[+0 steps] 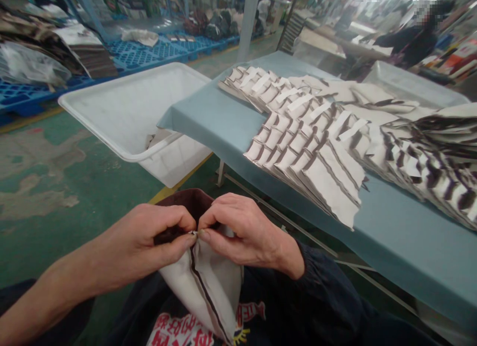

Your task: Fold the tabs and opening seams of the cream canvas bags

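Observation:
A sewn cloth piece, off-white with a dark brown seam strip and a brown outer side, hangs over my lap. My left hand pinches its upper edge at the top of the seam, thumb against forefinger. Right beside it, my right hand pinches the same edge, so the two thumbs almost meet. A small whitish bit shows between the fingertips; I cannot make out what it is. The lower part of the piece tapers down in front of my printed dark apron.
To the right, a table with a blue-grey cover bears overlapping rows of similar cloth pieces. A white plastic tub stands beyond my hands. Blue pallets with goods lie behind it. A person is at the far right.

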`<state>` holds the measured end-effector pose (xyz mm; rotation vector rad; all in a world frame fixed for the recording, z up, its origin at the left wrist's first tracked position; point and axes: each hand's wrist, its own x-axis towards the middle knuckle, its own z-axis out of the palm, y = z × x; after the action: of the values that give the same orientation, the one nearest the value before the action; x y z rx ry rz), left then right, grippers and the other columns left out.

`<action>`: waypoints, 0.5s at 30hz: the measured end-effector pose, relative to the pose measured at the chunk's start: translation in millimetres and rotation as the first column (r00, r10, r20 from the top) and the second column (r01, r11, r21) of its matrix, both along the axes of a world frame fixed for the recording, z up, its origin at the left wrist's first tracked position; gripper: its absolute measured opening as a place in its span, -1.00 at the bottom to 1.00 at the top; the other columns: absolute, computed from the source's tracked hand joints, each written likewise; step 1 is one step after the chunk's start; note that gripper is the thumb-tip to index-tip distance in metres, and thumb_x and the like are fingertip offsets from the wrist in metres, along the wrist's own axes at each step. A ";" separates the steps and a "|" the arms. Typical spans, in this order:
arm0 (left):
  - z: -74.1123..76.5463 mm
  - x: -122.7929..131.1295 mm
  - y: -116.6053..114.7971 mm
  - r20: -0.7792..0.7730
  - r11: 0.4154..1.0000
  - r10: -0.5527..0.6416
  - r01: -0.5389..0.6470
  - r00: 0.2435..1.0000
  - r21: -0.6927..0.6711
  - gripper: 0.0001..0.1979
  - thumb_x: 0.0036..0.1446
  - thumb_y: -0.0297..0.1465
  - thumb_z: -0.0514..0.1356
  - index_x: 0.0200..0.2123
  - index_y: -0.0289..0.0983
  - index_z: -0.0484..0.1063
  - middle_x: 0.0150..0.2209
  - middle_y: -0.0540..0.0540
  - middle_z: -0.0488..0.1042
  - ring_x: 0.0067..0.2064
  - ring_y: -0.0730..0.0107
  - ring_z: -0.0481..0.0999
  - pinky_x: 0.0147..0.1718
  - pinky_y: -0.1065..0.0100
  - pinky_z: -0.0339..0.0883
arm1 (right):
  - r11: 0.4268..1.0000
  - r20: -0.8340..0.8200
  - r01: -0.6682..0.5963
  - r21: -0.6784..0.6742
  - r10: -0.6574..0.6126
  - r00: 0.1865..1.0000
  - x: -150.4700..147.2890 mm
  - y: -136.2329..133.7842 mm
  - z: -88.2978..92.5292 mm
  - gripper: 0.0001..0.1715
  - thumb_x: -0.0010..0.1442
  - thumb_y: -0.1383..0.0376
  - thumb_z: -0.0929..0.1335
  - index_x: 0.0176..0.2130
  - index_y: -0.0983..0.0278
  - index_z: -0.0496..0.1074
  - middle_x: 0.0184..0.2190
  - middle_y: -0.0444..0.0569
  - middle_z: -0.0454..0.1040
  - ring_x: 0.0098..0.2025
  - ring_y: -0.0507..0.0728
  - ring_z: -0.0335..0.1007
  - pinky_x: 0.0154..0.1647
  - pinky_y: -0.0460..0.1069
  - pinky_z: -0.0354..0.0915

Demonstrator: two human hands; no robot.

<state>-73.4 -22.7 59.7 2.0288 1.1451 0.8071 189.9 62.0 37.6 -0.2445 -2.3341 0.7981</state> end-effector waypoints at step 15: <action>5.8 2.2 -2.6 0.043 0.992 0.076 -0.072 0.996 -0.104 -0.63 0.54 -0.34 0.21 -0.42 -0.14 0.40 -0.51 0.15 0.40 -0.52 0.45 0.36 -0.54 0.47 0.21 | 0.995 0.236 0.074 -0.063 -0.057 0.970 -27.5 -7.9 10.9 -0.68 0.48 0.00 0.48 -0.22 0.10 0.43 -0.42 -0.15 0.60 -0.34 0.18 0.53 -0.11 0.10 0.29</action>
<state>-71.2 -25.3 65.5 1.8840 1.2166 0.8114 162.4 54.1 48.5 -0.4672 -2.5036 0.8612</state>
